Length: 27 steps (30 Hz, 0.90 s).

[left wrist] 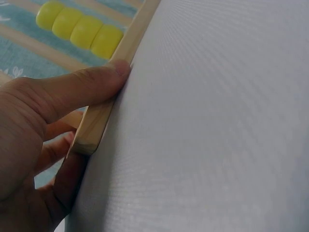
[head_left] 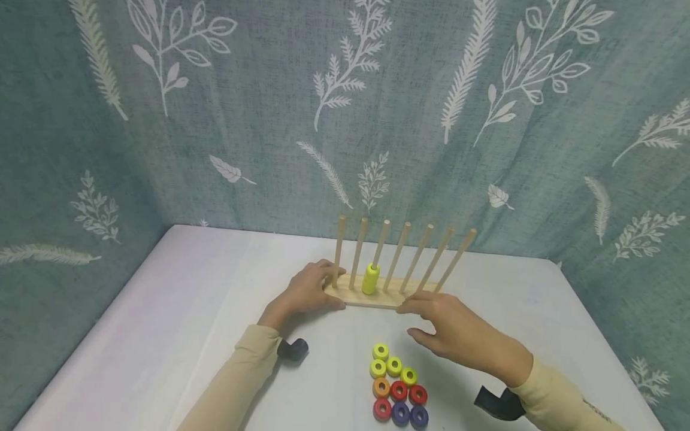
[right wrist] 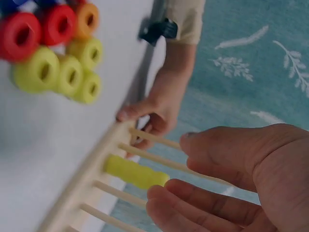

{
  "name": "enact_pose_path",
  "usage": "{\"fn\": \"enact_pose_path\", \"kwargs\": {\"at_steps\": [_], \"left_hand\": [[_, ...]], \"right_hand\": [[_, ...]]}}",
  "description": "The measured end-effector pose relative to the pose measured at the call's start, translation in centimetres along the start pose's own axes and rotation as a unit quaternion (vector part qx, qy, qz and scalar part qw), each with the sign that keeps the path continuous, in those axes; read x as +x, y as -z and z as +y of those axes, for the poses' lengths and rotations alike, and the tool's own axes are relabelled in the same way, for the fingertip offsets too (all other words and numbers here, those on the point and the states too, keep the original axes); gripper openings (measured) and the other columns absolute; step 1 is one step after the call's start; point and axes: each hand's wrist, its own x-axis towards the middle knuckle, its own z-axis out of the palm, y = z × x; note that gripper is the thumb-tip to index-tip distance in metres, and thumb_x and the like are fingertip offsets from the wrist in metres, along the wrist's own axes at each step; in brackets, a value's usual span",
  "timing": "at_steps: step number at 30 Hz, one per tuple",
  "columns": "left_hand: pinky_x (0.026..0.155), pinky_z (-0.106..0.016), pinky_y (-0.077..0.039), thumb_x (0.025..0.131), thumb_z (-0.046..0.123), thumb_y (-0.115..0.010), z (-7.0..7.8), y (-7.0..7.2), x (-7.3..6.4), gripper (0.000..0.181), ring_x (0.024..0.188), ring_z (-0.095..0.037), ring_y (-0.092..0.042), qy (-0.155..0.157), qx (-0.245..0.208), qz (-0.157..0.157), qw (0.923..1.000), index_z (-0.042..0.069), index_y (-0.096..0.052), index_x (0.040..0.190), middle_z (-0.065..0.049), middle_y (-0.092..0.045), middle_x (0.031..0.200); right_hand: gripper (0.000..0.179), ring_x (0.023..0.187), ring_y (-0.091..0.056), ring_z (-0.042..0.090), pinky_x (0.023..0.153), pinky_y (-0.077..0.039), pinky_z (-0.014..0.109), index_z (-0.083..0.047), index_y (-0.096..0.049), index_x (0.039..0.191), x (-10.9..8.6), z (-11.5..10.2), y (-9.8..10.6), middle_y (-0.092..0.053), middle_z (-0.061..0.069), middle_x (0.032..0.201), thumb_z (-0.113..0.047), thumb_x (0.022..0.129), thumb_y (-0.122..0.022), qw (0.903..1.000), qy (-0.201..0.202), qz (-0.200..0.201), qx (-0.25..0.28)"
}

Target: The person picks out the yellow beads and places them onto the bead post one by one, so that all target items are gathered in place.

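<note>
My right sleeve (head_left: 566, 395) comes nearest, at the lower right of the head view. Leaf-patterned blue-green cloth (head_left: 269, 120) fills the upper frame behind the white tabletop (head_left: 199, 299). At the centre is a seven-peg wooden rack (head_left: 356, 297). My left hand (head_left: 306, 291) pinches its left end; my right hand (head_left: 458, 332) is by its right half, thumb and fingers spread, holding nothing, though I can't tell whether they touch. On the third peg from the left sits a yellow stack (head_left: 370, 280); only the left wrist view separates its four rings clearly. Ten loose rings (head_left: 399, 384) lie lower centre.
</note>
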Motion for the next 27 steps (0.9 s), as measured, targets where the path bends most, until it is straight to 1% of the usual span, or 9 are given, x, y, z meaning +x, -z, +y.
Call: {"fn": "enact_pose_path", "kwargs": {"at_steps": [4,7,10,14,16,21,27], "left_hand": [[0.096,-0.047,-0.045,0.068,0.038,-0.091,0.1,0.2,-0.1,0.072,0.118,-0.027,-0.053,0.001,0.001,-0.002,1.0000,0.020,-0.065,0.133,-0.001,-0.059,0.130],[0.097,-0.049,-0.044,0.068,0.037,-0.091,0.2,0.3,-0.1,0.072,0.119,-0.028,-0.053,0.000,-0.001,-0.001,1.0000,0.019,-0.065,0.133,-0.002,-0.059,0.131],[0.097,-0.049,-0.044,0.068,0.036,-0.091,0.2,0.3,0.0,0.072,0.119,-0.028,-0.053,-0.003,0.000,0.000,1.0000,0.018,-0.065,0.133,-0.003,-0.059,0.131],[0.097,-0.048,-0.044,0.069,0.036,-0.091,0.3,0.3,0.0,0.072,0.119,-0.028,-0.052,-0.003,0.001,-0.001,1.0000,0.019,-0.065,0.133,-0.002,-0.059,0.132],[0.097,-0.048,-0.044,0.069,0.036,-0.091,0.3,0.3,0.0,0.071,0.119,-0.028,-0.052,-0.004,0.001,-0.003,1.0000,0.018,-0.065,0.134,-0.002,-0.058,0.132],[0.096,-0.048,-0.044,0.070,0.035,-0.090,0.4,0.2,-0.1,0.071,0.118,-0.028,-0.052,-0.007,-0.002,-0.005,1.0000,0.018,-0.065,0.134,-0.002,-0.058,0.132],[0.095,-0.048,-0.045,0.071,0.036,-0.090,0.3,0.1,0.0,0.070,0.118,-0.027,-0.052,-0.009,0.000,-0.006,0.9999,0.018,-0.064,0.134,-0.002,-0.058,0.131]], "right_hand": [[0.034,0.098,-0.067,0.020,0.075,-0.057,0.033,-0.008,-0.072,0.117,-1.4,-0.1,-1.3,-0.069,0.003,0.114,-0.010,0.085,-0.080,0.9994,-0.017,-0.004,0.031],[0.033,0.097,-0.068,0.023,0.074,-0.057,0.030,-0.006,-0.071,0.116,-2.2,-0.2,-2.2,-0.069,0.004,0.114,-0.008,0.085,-0.079,0.9976,-0.032,-0.010,0.060],[0.032,0.100,-0.068,0.023,0.074,-0.058,0.030,-0.004,-0.071,0.115,-2.7,-0.1,-3.1,-0.069,0.004,0.114,-0.007,0.085,-0.079,0.9953,-0.047,-0.019,0.082],[0.030,0.100,-0.067,0.021,0.075,-0.057,0.028,-0.004,-0.072,0.114,-3.3,-0.1,-4.2,-0.070,0.004,0.112,-0.008,0.085,-0.078,0.9913,-0.067,-0.035,0.108],[0.029,0.099,-0.067,0.019,0.075,-0.057,0.026,-0.005,-0.072,0.113,-3.5,-0.1,-4.6,-0.070,0.004,0.111,-0.010,0.085,-0.078,0.9894,-0.077,-0.042,0.116],[0.028,0.098,-0.068,0.016,0.075,-0.055,0.021,-0.005,-0.073,0.112,-3.8,-0.1,-5.6,-0.071,0.003,0.109,-0.008,0.084,-0.078,0.9875,-0.086,-0.045,0.124],[0.027,0.097,-0.067,0.013,0.075,-0.055,0.022,-0.006,-0.074,0.110,-4.2,0.0,-6.3,-0.071,0.001,0.107,-0.006,0.083,-0.077,0.9875,-0.086,-0.037,0.127]]}}
